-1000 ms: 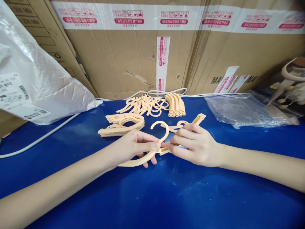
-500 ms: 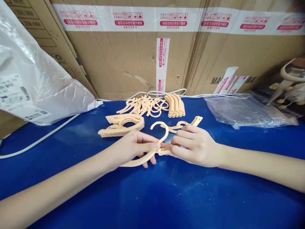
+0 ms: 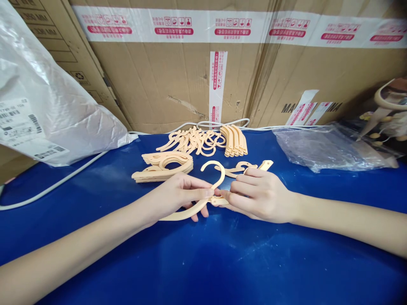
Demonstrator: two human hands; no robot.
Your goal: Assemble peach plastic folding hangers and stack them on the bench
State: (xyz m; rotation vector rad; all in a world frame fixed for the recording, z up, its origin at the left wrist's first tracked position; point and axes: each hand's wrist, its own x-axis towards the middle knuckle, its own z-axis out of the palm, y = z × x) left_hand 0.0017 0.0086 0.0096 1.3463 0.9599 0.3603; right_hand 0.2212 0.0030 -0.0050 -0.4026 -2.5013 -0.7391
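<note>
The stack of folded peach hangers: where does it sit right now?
In the head view, the stack of folded hangers lies on the blue table, left of centre, just beyond the left hand.

1. The right hand [image 3: 259, 195] hides most of the hanger arm [image 3: 266, 165] it grips; only the tip shows beyond the knuckles.
2. Right of that hand, the beige object [image 3: 389, 99] is cut by the frame edge.
3. Tape print on the cardboard boxes [image 3: 178, 80] behind is too small to read.

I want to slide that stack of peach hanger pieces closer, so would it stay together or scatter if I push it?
The stack of hanger pieces is thin flat plastic layered loosely, so it would probably fan apart when pushed. The pieces look light and likely stiff. The blue table cover looks smooth, so they would likely slide easily.
</note>
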